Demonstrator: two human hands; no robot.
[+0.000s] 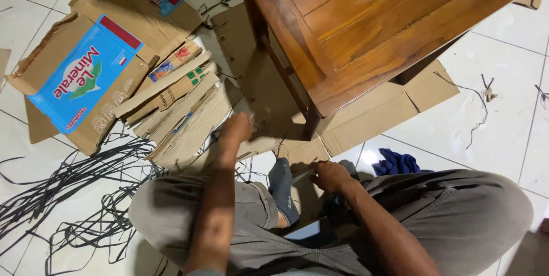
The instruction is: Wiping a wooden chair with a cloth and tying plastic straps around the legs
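Left hand (235, 129) lay blurred on stacked cardboard strips (180, 118), grip indiscernible; right hand (330, 175) pinched a thin blade-like tool (302, 176) nearby.

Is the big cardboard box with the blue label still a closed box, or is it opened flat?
Opened flat. The cardboard box lies spread on the tiled floor, its flaps unfolded outward.
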